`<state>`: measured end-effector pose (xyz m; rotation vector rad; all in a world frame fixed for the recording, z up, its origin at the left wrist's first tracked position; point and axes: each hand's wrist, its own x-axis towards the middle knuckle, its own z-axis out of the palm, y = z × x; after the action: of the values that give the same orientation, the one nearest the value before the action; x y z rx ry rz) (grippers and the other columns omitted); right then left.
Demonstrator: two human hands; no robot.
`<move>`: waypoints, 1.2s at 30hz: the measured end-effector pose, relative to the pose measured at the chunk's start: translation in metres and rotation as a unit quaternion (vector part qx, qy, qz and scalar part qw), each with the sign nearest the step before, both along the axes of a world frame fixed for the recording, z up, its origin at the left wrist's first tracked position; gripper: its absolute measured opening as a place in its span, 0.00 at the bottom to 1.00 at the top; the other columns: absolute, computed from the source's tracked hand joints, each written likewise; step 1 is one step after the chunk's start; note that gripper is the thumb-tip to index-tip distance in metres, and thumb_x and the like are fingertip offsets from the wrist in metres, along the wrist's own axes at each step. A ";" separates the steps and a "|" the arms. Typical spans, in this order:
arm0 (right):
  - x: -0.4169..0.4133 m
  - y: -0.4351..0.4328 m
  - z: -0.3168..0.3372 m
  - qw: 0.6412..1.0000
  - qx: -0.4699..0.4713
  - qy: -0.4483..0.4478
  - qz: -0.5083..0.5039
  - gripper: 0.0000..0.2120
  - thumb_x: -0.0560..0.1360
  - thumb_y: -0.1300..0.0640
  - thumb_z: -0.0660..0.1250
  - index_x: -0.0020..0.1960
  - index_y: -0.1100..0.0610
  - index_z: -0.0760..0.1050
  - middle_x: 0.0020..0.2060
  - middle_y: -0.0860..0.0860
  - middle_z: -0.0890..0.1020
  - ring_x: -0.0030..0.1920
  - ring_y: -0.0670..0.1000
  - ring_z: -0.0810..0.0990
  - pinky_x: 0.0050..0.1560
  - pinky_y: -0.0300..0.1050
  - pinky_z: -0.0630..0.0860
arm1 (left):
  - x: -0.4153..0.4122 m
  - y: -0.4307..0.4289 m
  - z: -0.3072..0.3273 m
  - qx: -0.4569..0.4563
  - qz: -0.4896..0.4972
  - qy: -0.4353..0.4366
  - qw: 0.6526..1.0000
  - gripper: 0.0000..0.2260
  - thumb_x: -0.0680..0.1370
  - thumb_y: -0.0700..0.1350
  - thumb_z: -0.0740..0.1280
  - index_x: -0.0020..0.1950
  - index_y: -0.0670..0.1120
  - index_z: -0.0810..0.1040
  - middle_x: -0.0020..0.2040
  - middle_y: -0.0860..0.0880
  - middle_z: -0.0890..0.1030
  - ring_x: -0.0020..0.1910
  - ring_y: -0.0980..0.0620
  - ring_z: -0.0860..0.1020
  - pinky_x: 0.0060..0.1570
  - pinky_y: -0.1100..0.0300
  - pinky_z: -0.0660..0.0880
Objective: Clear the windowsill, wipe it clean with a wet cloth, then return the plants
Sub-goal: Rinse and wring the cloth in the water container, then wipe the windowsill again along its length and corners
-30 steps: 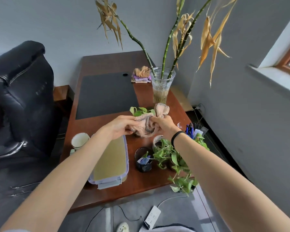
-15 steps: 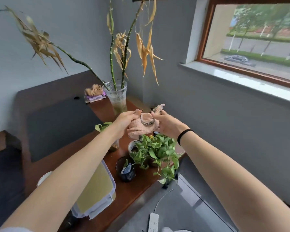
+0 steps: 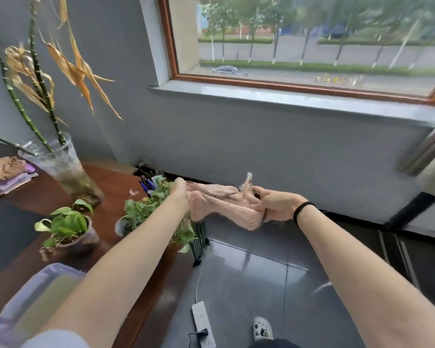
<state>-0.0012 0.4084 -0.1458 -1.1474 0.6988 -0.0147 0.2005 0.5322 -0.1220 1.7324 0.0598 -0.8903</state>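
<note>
A pink cloth [image 3: 224, 205] is stretched between both hands in mid-air, below the windowsill. My left hand [image 3: 178, 194] grips its left end and my right hand [image 3: 274, 205] grips its right end. The pale windowsill [image 3: 274, 99] runs along the wall under the wood-framed window and bears nothing. On the brown desk [image 3: 111, 187] at the left stand a tall glass vase [image 3: 60, 167] of bamboo stalks with dried leaves, a small potted green plant [image 3: 65, 227] and a bushier green plant [image 3: 146, 212] at the desk's edge.
A plastic tub [image 3: 28, 305] of yellowish water sits at the desk's near end. Folded cloths [image 3: 8, 174] lie at the desk's back. A white power strip [image 3: 202, 322] and its cable lie on the dark floor, near a shoe [image 3: 261, 330].
My view has swung right from the desk to the window. Both hands moved off the desk with the cloth and pulled it from a bunched wad into a spread strip.
</note>
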 end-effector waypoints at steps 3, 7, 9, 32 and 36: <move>-0.029 -0.009 -0.013 0.993 -0.046 0.031 -0.106 0.34 0.77 0.74 0.58 0.76 0.50 0.53 0.63 0.58 0.74 0.50 0.52 0.78 0.43 0.46 0.75 | -0.030 -0.016 -0.025 0.055 -0.075 0.022 0.995 0.13 0.76 0.38 0.57 0.32 0.44 0.67 0.16 0.50 0.70 0.15 0.52 0.70 0.25 0.64 0.67; -0.073 -0.037 -0.027 0.977 -0.008 -0.036 -0.208 0.32 0.76 0.75 0.58 0.73 0.50 0.59 0.57 0.61 0.79 0.45 0.53 0.81 0.43 0.44 0.77 | -0.062 -0.042 -0.036 0.025 -0.048 0.002 0.999 0.07 0.78 0.37 0.59 0.43 0.38 0.75 0.42 0.43 0.76 0.35 0.52 0.75 0.28 0.66 0.69; -0.095 -0.048 -0.034 0.982 -0.035 -0.010 -0.187 0.29 0.75 0.76 0.57 0.71 0.54 0.65 0.57 0.61 0.79 0.47 0.54 0.80 0.44 0.43 0.76 | -0.080 -0.055 -0.041 0.014 -0.016 -0.030 0.999 0.15 0.80 0.40 0.57 0.63 0.35 0.72 0.57 0.39 0.76 0.50 0.47 0.75 0.44 0.60 0.71; -0.199 -0.181 -0.090 0.959 -0.027 0.071 -0.273 0.23 0.76 0.72 0.61 0.71 0.64 0.67 0.56 0.59 0.80 0.41 0.48 0.81 0.33 0.36 0.77 | -0.182 -0.191 -0.105 0.017 -0.254 0.060 0.965 0.21 0.71 0.49 0.73 0.56 0.35 0.80 0.49 0.40 0.80 0.46 0.45 0.77 0.48 0.53 0.72; -0.202 -0.190 -0.084 0.955 -0.021 0.053 -0.290 0.10 0.77 0.66 0.64 0.55 0.60 0.79 0.39 0.53 0.82 0.34 0.49 0.79 0.29 0.39 0.74 | -0.190 -0.212 -0.113 0.039 -0.307 -0.007 0.951 0.07 0.74 0.38 0.71 0.50 0.38 0.82 0.46 0.41 0.82 0.39 0.50 0.79 0.36 0.64 0.77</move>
<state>-0.2031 0.2180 -0.2293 -0.9530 1.1166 -0.4697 0.0103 0.3204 -0.2345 1.8606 -0.4841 -1.3369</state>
